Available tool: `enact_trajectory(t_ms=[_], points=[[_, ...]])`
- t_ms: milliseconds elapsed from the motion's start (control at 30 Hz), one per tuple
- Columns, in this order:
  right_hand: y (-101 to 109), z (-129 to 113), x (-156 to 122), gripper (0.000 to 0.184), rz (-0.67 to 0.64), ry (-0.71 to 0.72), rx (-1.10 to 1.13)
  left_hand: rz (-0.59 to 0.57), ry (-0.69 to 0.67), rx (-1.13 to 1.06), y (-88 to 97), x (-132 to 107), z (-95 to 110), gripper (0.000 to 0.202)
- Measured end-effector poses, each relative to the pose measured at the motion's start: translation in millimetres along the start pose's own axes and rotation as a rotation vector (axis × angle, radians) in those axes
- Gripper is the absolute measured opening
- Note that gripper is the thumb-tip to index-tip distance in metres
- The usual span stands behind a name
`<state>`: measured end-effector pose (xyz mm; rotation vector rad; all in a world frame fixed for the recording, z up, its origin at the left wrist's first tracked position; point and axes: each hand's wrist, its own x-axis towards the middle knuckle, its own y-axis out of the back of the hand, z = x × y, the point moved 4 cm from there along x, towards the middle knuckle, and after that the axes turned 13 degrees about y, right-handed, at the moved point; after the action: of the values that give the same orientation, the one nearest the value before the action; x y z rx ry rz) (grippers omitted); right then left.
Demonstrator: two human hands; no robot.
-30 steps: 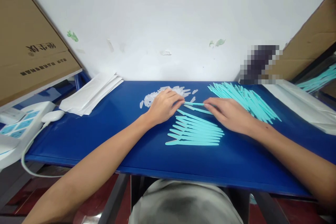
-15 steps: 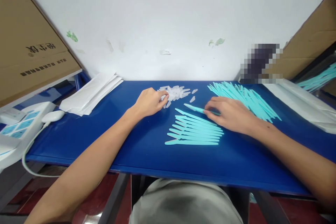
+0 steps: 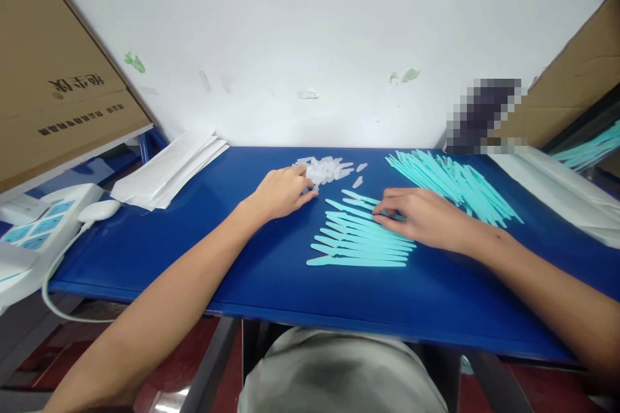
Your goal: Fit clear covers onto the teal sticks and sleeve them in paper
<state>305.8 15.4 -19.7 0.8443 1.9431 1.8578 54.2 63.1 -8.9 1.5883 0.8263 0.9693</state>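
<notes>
On the blue table (image 3: 271, 271) lies a fanned row of several turquoise plastic sticks (image 3: 358, 242). My right hand (image 3: 421, 216) rests on the far end of that row, fingers bent, fingertips pressing a stick at the top of the fan. My left hand (image 3: 281, 192) sits left of the row with fingers curled, its fingertips at the edge of a small heap of clear plastic caps (image 3: 327, 169); whether it holds a cap is hidden. A loose pile of more turquoise sticks (image 3: 455, 184) spreads behind my right hand.
A stack of white sleeves (image 3: 169, 168) lies at the table's left rear. A white device with a cable (image 3: 43, 226) and a cardboard box (image 3: 58, 77) stand to the left. White sheets (image 3: 557, 190) and another box (image 3: 576, 77) sit at the right.
My left hand drew back from the stick to the heap of clear caps. My right hand brought the stick down onto the top of the fanned row.
</notes>
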Motion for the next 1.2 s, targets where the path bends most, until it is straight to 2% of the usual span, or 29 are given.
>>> enact_trajectory(t_ms=[200, 400, 600, 767, 967, 1200], points=[[3, 2, 3, 0.033, 0.018, 0.021, -0.023, -0.002, -0.031, 0.006, -2.8, 0, 9, 0.031], [9, 3, 2, 0.028, 0.048, -0.084, 0.090, 0.074, -0.086, -0.080, -0.5, 0, 11, 0.020], [21, 0, -2, 0.020, 0.229, -0.169, 0.080, 0.179, -0.072, -0.174, -0.9, 1, 9, 0.019], [25, 7, -4, 0.023, 0.398, -0.163, 0.023, 0.247, -0.092, -0.234, -1.7, 0, 10, 0.024], [18, 19, -5, 0.018, 0.358, -0.216, 0.116, 0.257, -0.111, -0.302, -0.4, 1, 12, 0.032], [13, 17, -3, 0.016, 0.354, -0.202, 0.251, 0.269, 0.031, -0.674, -3.7, 3, 7, 0.023]])
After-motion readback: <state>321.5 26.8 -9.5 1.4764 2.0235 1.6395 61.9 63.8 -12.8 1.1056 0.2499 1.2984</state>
